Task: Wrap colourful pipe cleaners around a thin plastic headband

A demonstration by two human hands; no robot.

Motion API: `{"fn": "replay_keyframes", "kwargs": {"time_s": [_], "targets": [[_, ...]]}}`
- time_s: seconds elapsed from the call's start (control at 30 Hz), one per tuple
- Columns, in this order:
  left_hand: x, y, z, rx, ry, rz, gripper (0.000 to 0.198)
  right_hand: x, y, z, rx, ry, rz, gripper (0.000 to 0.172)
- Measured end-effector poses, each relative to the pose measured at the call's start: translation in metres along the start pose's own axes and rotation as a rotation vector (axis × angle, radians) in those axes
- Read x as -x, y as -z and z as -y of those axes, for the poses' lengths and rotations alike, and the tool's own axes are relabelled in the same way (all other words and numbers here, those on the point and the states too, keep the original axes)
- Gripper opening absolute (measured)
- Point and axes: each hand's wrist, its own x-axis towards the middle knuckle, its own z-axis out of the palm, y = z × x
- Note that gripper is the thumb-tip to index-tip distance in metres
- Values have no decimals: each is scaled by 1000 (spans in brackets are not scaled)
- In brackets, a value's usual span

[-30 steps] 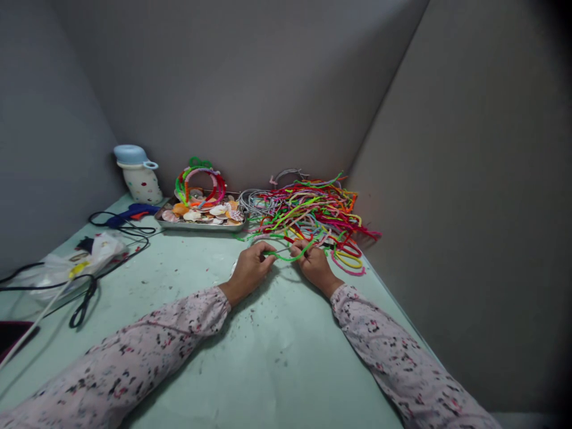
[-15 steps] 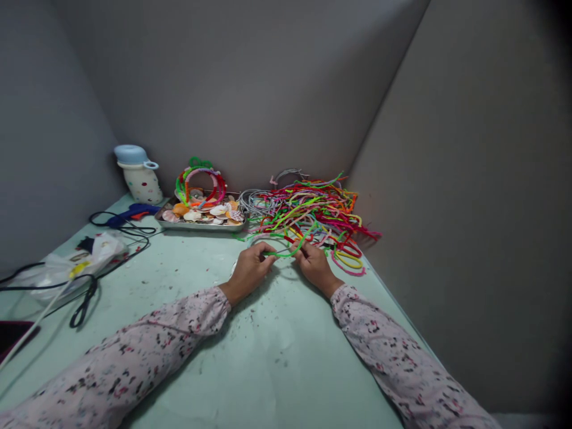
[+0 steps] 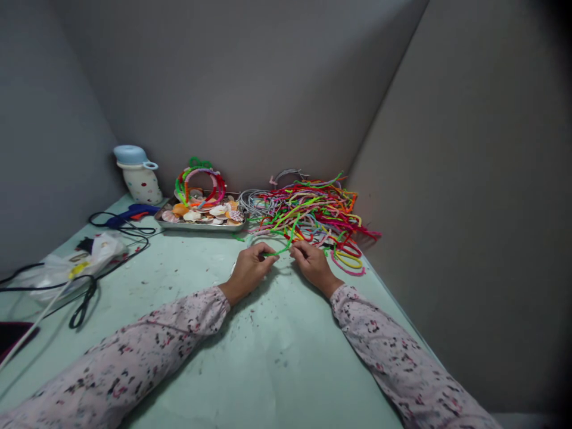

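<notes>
My left hand (image 3: 251, 269) is closed, its thumb and fingertips pinching a bright green pipe cleaner (image 3: 294, 231) beside a thin grey wire hoop (image 3: 263, 239). From there the pipe cleaner runs right and bends upward, its free end standing in front of the pile behind. My right hand (image 3: 313, 266) is also closed, with thumb and forefinger together at the pipe cleaner's bend. Its grip is partly hidden by the fingers. Both hands are just above the pale green tabletop (image 3: 250, 369).
Behind my hands lies a tangled pile of coloured pipe cleaners (image 3: 313, 205), with coiled grey wire (image 3: 257, 202) beside it. A metal tray (image 3: 201, 226) holds shells and wrapped hoops (image 3: 222, 187). Further left are a bottle (image 3: 143, 182), a blue glue gun (image 3: 129, 213), cables and a plastic bag (image 3: 53, 277).
The green pipe cleaner's free end has swung left and more upright. My right fingertips have shifted slightly left. My left hand is almost unmoved.
</notes>
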Motion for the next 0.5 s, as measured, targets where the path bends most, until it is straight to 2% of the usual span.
{"fn": "replay_keyframes", "kwargs": {"time_s": [0.5], "targets": [[1, 0, -1, 9, 2, 6, 18, 0, 1, 2, -5, 1, 11, 21]]}}
